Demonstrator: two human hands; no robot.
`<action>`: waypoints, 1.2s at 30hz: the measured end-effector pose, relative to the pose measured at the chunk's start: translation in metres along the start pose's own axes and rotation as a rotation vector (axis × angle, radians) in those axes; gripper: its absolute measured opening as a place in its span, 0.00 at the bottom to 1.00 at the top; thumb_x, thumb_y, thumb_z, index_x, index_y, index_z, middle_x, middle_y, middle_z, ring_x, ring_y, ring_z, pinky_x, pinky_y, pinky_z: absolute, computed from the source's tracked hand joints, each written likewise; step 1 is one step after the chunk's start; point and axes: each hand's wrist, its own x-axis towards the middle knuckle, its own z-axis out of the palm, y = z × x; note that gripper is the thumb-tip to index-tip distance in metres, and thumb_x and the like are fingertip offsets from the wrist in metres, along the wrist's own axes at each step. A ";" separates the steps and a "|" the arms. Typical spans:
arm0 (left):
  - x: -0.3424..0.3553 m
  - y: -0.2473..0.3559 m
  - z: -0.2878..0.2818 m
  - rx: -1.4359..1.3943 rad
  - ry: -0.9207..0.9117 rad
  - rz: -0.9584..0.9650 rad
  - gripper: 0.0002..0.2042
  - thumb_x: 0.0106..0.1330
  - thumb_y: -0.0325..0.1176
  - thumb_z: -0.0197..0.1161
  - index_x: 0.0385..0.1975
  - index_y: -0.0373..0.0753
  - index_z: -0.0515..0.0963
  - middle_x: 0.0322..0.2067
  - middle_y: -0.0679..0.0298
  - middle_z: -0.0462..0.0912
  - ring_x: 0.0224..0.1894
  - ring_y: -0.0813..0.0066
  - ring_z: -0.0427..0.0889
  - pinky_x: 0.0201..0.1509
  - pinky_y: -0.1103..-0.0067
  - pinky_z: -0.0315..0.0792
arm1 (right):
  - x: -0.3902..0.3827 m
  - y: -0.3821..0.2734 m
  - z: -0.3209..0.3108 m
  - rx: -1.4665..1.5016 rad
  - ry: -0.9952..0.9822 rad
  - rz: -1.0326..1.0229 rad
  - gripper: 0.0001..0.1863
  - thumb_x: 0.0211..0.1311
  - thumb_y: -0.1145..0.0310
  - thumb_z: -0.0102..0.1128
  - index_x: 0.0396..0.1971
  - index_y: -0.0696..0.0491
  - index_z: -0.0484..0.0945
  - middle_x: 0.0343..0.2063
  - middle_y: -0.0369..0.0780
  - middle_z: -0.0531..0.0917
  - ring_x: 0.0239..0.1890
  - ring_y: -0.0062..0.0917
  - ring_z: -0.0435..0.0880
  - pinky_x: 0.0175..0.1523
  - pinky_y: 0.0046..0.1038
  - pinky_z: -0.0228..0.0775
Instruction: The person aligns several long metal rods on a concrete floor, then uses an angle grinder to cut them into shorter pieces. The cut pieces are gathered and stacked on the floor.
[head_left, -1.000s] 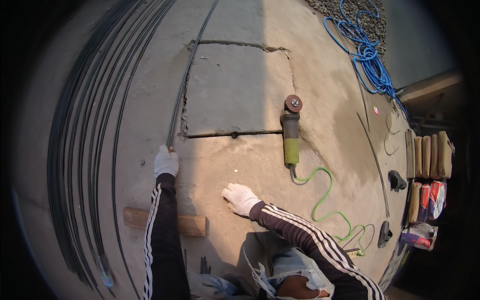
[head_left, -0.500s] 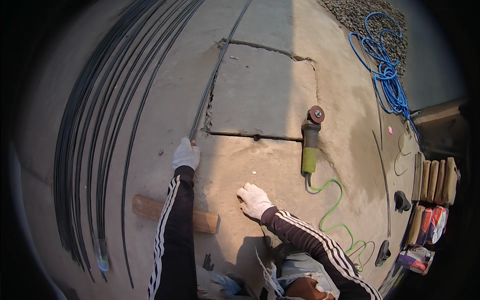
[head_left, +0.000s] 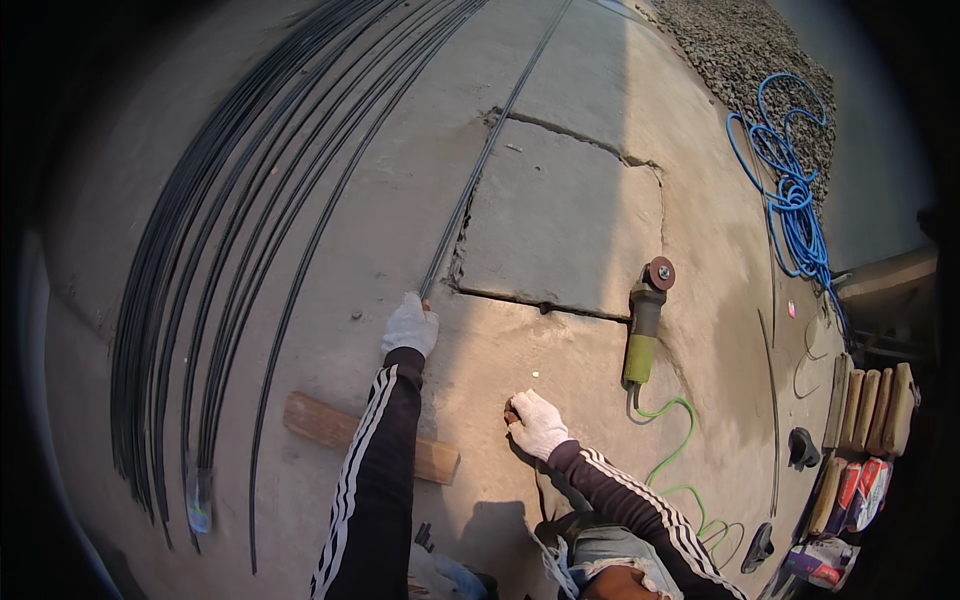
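Observation:
My left hand (head_left: 411, 326), in a white knitted glove, is closed round the near end of long, thin steel rebar rods (head_left: 478, 180). They run away from me along the left edge of a cracked concrete slab (head_left: 550, 215). My right hand (head_left: 537, 422), gloved too with bare fingertips showing, is low over the floor in the sunlight. Its fingers are curled, and what they hold, if anything, is hidden. Ahead and to its right lies an angle grinder (head_left: 644, 330) with a green handle and a reddish disc. Under my left forearm is a wooden block (head_left: 312, 420).
A large bundle of rebar (head_left: 190, 270) curves along the left, some ends in a clear plastic bottle (head_left: 199, 503). A green cord (head_left: 690, 430) trails from the grinder. Blue hose (head_left: 797, 220) lies coiled by gravel (head_left: 750, 60) at far right, with stacked bags (head_left: 870, 410) nearer.
The view has shifted, so the floor and everything on it sit lower and mostly further right. My right hand has turned a little, showing more of its fingertips. My left hand still grips the rods.

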 end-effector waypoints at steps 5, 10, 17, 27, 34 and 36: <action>-0.002 0.000 0.003 -0.025 0.033 0.010 0.14 0.73 0.42 0.58 0.46 0.37 0.75 0.41 0.40 0.86 0.47 0.35 0.85 0.50 0.49 0.77 | 0.007 -0.004 0.005 0.056 -0.004 0.044 0.07 0.65 0.70 0.61 0.41 0.53 0.80 0.37 0.49 0.81 0.43 0.49 0.82 0.48 0.44 0.76; -0.004 0.005 -0.003 -0.022 -0.001 -0.033 0.14 0.73 0.42 0.59 0.46 0.38 0.75 0.42 0.41 0.86 0.47 0.36 0.85 0.50 0.49 0.77 | 0.029 -0.009 -0.002 0.139 0.075 0.092 0.09 0.66 0.69 0.62 0.43 0.55 0.81 0.38 0.49 0.83 0.44 0.49 0.84 0.49 0.43 0.77; -0.005 0.005 -0.005 -0.050 -0.023 -0.042 0.13 0.73 0.41 0.58 0.47 0.37 0.75 0.42 0.42 0.86 0.48 0.37 0.85 0.51 0.49 0.78 | 0.106 -0.006 -0.028 0.387 0.206 0.294 0.10 0.68 0.71 0.66 0.46 0.57 0.80 0.33 0.47 0.87 0.36 0.35 0.87 0.44 0.34 0.78; -0.005 0.010 -0.007 0.004 -0.011 -0.053 0.12 0.72 0.39 0.60 0.46 0.38 0.74 0.43 0.42 0.86 0.45 0.36 0.86 0.47 0.48 0.78 | 0.216 -0.008 -0.043 0.572 0.145 0.231 0.08 0.69 0.71 0.65 0.42 0.58 0.81 0.32 0.42 0.85 0.35 0.27 0.82 0.45 0.30 0.75; -0.006 0.010 -0.004 0.002 -0.014 -0.082 0.13 0.76 0.44 0.57 0.46 0.40 0.73 0.37 0.42 0.85 0.43 0.35 0.85 0.45 0.48 0.77 | 0.256 -0.008 -0.055 0.437 0.184 0.151 0.09 0.68 0.69 0.65 0.42 0.58 0.81 0.29 0.42 0.84 0.33 0.29 0.83 0.43 0.32 0.76; -0.006 0.010 -0.004 0.008 -0.009 -0.081 0.13 0.76 0.44 0.57 0.46 0.40 0.73 0.37 0.42 0.85 0.42 0.35 0.85 0.45 0.48 0.77 | 0.260 -0.004 -0.059 0.438 0.137 0.177 0.09 0.69 0.69 0.65 0.43 0.58 0.81 0.30 0.44 0.86 0.33 0.30 0.84 0.43 0.32 0.77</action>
